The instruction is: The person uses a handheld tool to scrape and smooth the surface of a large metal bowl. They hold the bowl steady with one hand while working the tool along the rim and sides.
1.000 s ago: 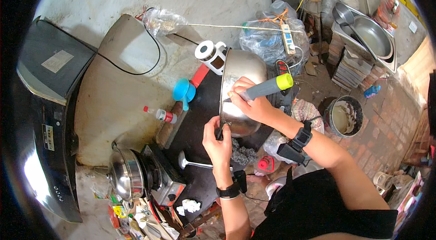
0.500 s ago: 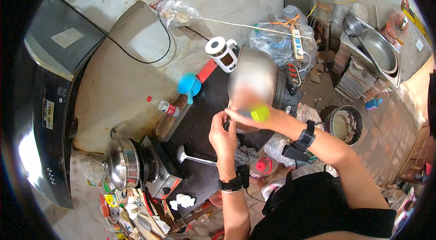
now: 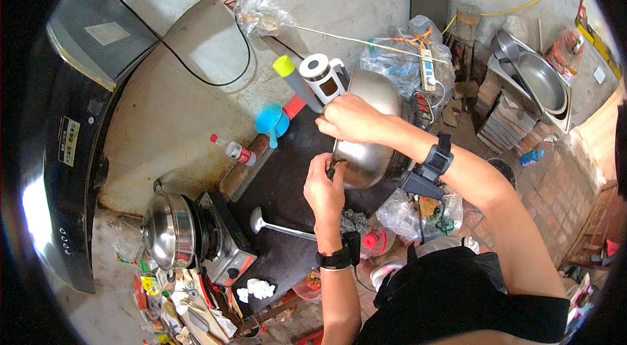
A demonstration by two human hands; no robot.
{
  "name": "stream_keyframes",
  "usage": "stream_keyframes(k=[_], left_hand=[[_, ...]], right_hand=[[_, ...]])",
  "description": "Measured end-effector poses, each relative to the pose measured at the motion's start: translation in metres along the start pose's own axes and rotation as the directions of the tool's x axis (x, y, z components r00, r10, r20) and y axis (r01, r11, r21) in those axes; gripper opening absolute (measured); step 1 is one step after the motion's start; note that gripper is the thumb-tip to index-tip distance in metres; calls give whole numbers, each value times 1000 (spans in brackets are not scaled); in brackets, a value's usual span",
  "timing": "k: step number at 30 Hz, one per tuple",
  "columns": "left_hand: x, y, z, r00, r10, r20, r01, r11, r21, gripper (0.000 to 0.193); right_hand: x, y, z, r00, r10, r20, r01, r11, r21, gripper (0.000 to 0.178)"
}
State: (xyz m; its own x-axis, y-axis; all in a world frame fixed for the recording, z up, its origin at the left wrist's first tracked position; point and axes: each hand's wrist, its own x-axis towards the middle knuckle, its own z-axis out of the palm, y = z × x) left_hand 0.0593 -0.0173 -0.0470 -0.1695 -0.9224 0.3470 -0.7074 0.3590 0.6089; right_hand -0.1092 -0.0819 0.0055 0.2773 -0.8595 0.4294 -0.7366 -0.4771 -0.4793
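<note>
My left hand [image 3: 324, 189] is closed on the small dark handle [image 3: 336, 169] at the near left edge of a rounded steel pot [image 3: 367, 154]. Over the pot's left side, my right hand [image 3: 356, 116] is curled shut. From its fingers a long grey cylinder with a lime-green end [image 3: 302, 87] sticks out to the upper left; the fingers hide its lower end. Just beyond stands a white jug [image 3: 324, 78] with a dark window. Left of the right hand are a blue plastic dipper [image 3: 271, 120] and a clear bottle with a red cap [image 3: 233, 150].
A ladle [image 3: 277, 227] lies on the dark counter [image 3: 287, 182], beside a grey scouring pad [image 3: 354, 221]. A lidded steel pot [image 3: 171, 231] sits on a stove at the left. Power strips [image 3: 427, 71] and cords lie beyond the pot; a steel sink [image 3: 545, 80] is far right.
My right hand has moved up and away from the pot's near edge, and the lime-green end has swung out to the left. My left hand stays on the handle.
</note>
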Motion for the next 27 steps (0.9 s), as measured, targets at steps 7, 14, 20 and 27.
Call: stream_keyframes(k=[7,14,20,27], left_hand=[[-1,-3,0,1000,27,0,-27,1000,-1,27],[-6,-6,-1,1000,17,-5,-17,1000,-2,26],[-8,-4,-2,999,32,-33,-33,999,-33,26],[-5,-4,-1,999,21,-39,-22,1000,-21,27]], right_hand=[[14,-14,2,992,-5,130,11,999,-46,34],[33,-19,-1,970,93,226,-69,991,-113,30],[54,-19,-4,862,375,341,-314,923,-221,26],[73,-18,-2,760,411,504,-299,909,-290,17]])
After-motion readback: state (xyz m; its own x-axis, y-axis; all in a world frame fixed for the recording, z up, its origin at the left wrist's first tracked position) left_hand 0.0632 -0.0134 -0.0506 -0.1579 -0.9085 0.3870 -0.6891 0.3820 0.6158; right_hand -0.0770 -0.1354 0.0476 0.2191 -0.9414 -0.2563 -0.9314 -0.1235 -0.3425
